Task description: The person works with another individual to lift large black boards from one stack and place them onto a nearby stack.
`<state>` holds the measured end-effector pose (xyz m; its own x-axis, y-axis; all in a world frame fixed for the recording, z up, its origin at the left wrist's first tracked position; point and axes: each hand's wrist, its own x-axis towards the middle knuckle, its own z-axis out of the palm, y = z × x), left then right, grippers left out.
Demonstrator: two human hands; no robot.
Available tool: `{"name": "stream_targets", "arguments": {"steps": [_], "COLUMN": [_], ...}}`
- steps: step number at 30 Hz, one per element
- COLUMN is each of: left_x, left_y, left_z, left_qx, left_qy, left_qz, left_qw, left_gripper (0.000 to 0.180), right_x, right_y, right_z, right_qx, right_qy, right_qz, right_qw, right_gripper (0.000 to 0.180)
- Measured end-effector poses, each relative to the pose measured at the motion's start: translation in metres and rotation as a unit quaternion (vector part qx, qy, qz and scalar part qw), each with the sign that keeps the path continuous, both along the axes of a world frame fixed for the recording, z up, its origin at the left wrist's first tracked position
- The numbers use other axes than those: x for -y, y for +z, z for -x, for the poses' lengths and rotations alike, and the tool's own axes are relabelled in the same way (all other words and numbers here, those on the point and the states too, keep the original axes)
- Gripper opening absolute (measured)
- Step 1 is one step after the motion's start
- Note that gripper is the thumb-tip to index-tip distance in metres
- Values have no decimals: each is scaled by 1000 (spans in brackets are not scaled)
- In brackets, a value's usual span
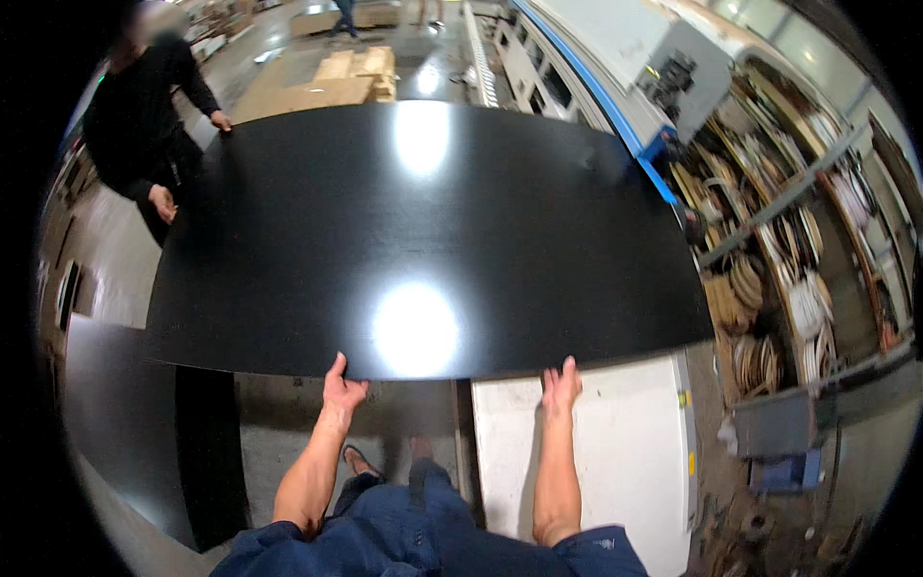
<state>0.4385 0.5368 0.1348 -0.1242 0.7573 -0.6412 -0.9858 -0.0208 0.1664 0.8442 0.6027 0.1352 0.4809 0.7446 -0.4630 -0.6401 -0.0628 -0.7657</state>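
Okay, that big black panel [404, 240] sits partly over the white worktop [596, 462]. Left hand [343, 392] and right hand [561, 389] both grip its near edge, fingers curled underneath; a co-worker [139, 120] has hands at its left side.

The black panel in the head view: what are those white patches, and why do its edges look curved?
Head view: likely lamp glare on the glossy black panel, one patch toward its far edge, one toward its near edge; head view: the fisheye lens bends straight lines, most toward the rim; head view: the picture's corners fall black.
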Motion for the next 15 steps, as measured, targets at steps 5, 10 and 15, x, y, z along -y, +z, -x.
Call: {"name": "stream_targets", "arguments": {"steps": [5,10,15], "left_x": [40,103,162], "left_y": [-8,0,8], "left_z": [-23,-36,-59], "left_qx": [55,85,181], "left_qy": [14,-2,-8], "left_qz": [39,51,59], "left_qw": [998,995,982], "left_gripper": [27,30,33], "right_x": [37,88,152], "right_y": [-9,4,-4], "right_z": [-30,-31,-59], "right_qx": [75,479,678], "right_qy": [-36,-21,18], "right_qz": [76,190,242], "right_qw": [994,857,694], "right_gripper": [31,63,76]}}
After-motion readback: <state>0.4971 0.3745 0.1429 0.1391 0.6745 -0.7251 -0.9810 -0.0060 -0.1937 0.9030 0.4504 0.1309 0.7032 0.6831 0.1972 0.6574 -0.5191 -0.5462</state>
